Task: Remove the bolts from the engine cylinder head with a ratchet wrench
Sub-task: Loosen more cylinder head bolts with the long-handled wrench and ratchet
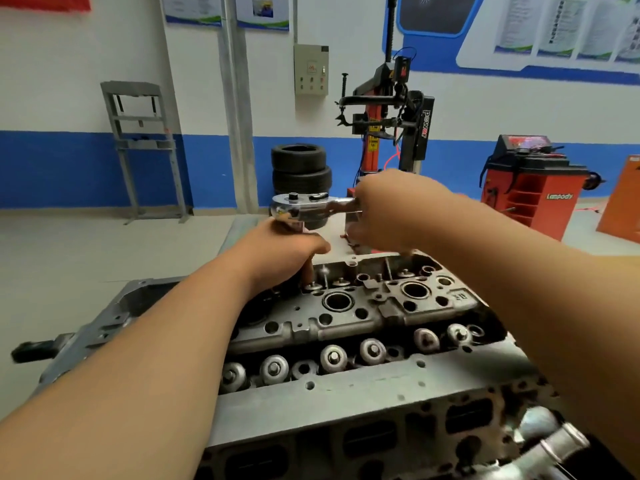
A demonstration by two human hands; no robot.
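Observation:
The grey engine cylinder head (363, 386) fills the lower middle, with valve springs in a row and round bores along its top. Above its far edge stands a chrome ratchet wrench (301, 206), head to the left, handle running right. My right hand (391, 209) grips the handle. My left hand (284, 251) is curled round the socket extension just under the ratchet head, its fingers reaching down to the far-left part of the cylinder head. The bolt under the socket is hidden by my left hand.
An engine stand frame (104, 327) juts out at the left. Behind stand stacked tyres (300, 168), a red tyre changer (388, 126), an orange wheel balancer (533, 188) and a grey press frame (145, 147). A metal pipe (554, 441) sits at the lower right.

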